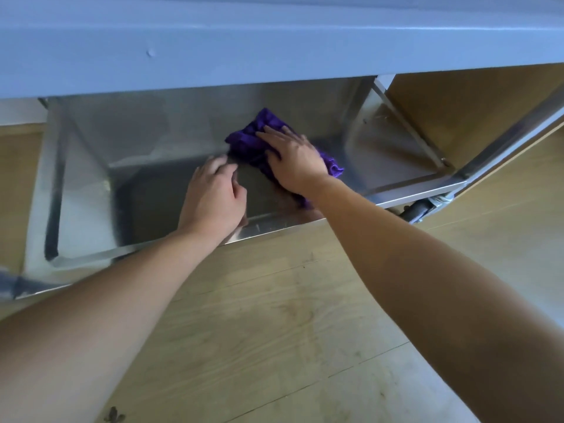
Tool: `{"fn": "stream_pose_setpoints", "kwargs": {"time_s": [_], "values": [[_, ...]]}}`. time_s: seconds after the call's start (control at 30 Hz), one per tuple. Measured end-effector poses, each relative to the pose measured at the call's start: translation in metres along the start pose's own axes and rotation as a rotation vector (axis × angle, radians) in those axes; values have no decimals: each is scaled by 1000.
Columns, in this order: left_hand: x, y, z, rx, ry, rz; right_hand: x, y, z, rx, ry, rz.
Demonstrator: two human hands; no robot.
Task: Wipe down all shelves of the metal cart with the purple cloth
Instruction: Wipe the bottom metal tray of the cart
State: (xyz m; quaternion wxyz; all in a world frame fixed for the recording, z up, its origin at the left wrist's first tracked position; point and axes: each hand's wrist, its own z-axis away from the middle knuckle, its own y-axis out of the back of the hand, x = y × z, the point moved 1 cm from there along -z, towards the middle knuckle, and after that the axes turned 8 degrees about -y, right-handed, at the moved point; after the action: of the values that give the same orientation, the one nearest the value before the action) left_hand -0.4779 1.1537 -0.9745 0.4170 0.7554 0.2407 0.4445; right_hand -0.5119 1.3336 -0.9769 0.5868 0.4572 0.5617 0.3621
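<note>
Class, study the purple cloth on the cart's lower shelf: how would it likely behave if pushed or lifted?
The purple cloth is bunched in soft folds, so it would probably droop when lifted. Under the flat right hand it likely slides easily on the smooth metal shelf.

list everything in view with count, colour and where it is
purple cloth: 1, purple, bunched on the lower shelf toward its back right, under the right hand
lower shelf: 1, shiny silver metal tray with a raised rim, middle of view
upper shelf: 1, grey-blue in this light, across the top of view above the lower shelf
wheel: 1, dark grey, under the cart's front right corner
floor: 1, light wood planks, under and around the cart
left hand: 1, rests on the lower shelf just left of the cloth, fingers loosely curled
right hand: 1, presses flat on the cloth with fingers straight
</note>
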Motion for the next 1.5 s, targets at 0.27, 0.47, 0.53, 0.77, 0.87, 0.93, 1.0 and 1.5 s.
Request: {"fn": "stream_pose_setpoints", "kwargs": {"time_s": [0.27,0.47,0.53,0.77,0.87,0.93,1.0,1.5], "values": [[-66,52,28,-2,-16,-173,35,16,-4,131,-499,15],[-93,62,48,-19,-15,-147,-84,-29,-18,62,-244,40],[-96,63,47,-1,-39,-150,-124,-42,-20,-3,-114,36],[-96,63,46,-66,-25,-149,-152,-46,-8,-51,-82,20],[-83,63,45,-106,59,-182,-152,-37,-6,-127,-77,48],[-70,59,40,-89,116,-200,-149,-35,-7,-171,-55,63],[-56,51,34,-78,98,-226,-142,-37,-11,-171,-16,64],[8,-9,-33,28,33,-268,-42,-16,-71,-79,290,32]]}}
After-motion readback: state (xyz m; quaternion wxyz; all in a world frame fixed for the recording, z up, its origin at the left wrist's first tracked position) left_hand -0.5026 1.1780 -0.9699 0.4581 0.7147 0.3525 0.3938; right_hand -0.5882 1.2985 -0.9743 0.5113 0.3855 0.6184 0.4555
